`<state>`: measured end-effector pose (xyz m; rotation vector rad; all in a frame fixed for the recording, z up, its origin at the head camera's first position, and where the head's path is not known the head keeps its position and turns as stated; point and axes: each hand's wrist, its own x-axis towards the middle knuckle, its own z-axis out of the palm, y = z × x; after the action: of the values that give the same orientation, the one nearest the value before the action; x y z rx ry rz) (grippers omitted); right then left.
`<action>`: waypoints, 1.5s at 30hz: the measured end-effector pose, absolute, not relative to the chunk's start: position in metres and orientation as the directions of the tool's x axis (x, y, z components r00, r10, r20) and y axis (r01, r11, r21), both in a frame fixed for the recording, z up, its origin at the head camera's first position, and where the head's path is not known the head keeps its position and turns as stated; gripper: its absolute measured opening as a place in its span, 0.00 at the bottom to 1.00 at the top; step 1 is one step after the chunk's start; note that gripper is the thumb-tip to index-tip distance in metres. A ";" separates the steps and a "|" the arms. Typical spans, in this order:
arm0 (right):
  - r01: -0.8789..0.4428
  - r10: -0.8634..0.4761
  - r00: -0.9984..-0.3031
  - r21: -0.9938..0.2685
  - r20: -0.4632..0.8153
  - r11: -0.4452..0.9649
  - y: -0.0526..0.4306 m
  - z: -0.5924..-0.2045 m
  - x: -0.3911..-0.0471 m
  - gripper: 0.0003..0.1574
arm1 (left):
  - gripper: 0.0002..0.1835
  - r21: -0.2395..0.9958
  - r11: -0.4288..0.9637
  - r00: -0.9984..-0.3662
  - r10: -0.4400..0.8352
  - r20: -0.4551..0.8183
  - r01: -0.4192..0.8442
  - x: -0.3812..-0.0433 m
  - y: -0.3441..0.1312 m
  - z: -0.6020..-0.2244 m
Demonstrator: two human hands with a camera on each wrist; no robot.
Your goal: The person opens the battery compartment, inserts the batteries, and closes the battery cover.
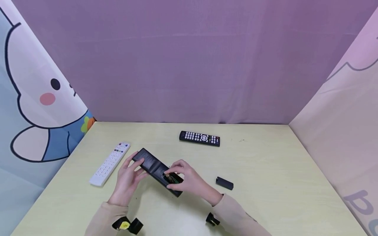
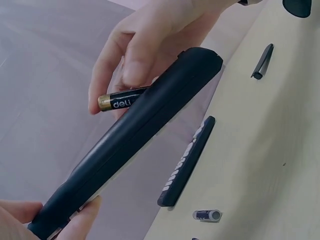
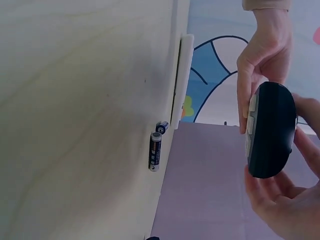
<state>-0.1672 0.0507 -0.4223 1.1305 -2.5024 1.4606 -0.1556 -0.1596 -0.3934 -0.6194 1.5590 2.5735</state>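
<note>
A black remote control (image 1: 153, 165) is held tilted above the table, its back facing up and its battery compartment (image 1: 172, 178) uncovered. My left hand (image 1: 129, 177) grips its far left end between thumb and fingers. At the lower right end, my right hand (image 1: 189, 178) pinches a black battery with a gold end (image 2: 122, 99), marked "deli". In the left wrist view, the gold end sticks up out of the remote and the other end is hidden inside. A small black battery cover (image 1: 224, 183) lies on the table right of my right hand.
A white remote (image 1: 110, 164) lies to the left, and another black remote (image 1: 199, 138) lies at the back. Two loose batteries, a dark blue one (image 3: 155, 151) and another (image 3: 162, 127), rest on the table (image 1: 274, 183). A purple curtain (image 1: 189, 65) hangs behind.
</note>
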 end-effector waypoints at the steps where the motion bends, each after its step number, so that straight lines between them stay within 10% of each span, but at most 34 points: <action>1: -0.601 -0.587 -0.730 -0.739 0.351 0.305 0.051 -0.422 -0.166 0.25 | 0.23 0.836 -0.482 -0.917 -0.146 -0.372 -0.262 -0.156 -0.160 -0.393; 15: -0.649 -0.744 -0.647 -0.635 0.169 0.420 0.058 -0.421 -0.157 0.52 | 0.26 0.843 -0.473 -0.922 -0.143 -0.360 -0.255 -0.156 -0.160 -0.389; 45: -0.776 -0.725 -0.584 -0.516 0.366 0.364 0.063 -0.430 -0.156 0.44 | 0.22 0.844 -0.481 -0.923 -0.162 -0.350 -0.236 -0.156 -0.158 -0.389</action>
<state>-0.1564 0.0629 -0.4297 1.3945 -2.5305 1.0233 -0.1562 -0.1581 -0.3892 -0.6053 1.5771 2.5958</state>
